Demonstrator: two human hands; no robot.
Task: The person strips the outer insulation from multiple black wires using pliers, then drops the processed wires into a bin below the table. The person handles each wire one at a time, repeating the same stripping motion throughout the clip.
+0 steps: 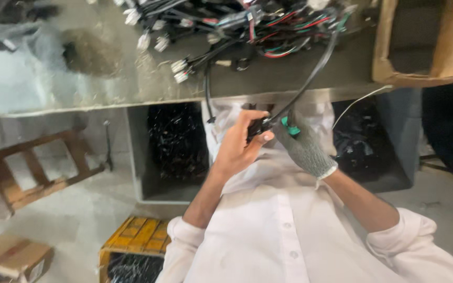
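My bare left hand is closed on a small black connector at the end of a black cable. My right hand, in a grey knit glove, grips the same cable end right beside it, with a green part showing between its fingers. The cable runs up to a tangled bundle of wire harnesses with white plugs on the metal table. Both hands are held in front of my white shirt, just below the table's edge.
A cardboard box stands at the table's right end. Under the table are bins of dark wires and a grey bin. A wooden frame, a yellow crate and a small carton stand on the floor at left.
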